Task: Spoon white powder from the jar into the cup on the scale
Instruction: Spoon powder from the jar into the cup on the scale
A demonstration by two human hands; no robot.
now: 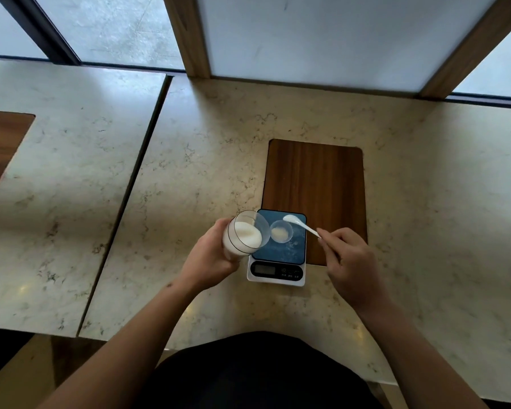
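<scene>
Now spoon [300, 224] handle pinched in right hand [348, 261] fingers [325, 236], bowl above scale [278, 255]

We see dim, cool daylight entering from the windows [124, 28] ahead, leaving the marble counter [207, 160] softly sheened and the near foreground in deep shadow. Wide-angle distortion bows the counter edges toward the corners, and fine detail looks slightly soft throughout.

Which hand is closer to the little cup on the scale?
Left. The left hand holds the jar right beside the cup; the right hand sits farther off.
</scene>
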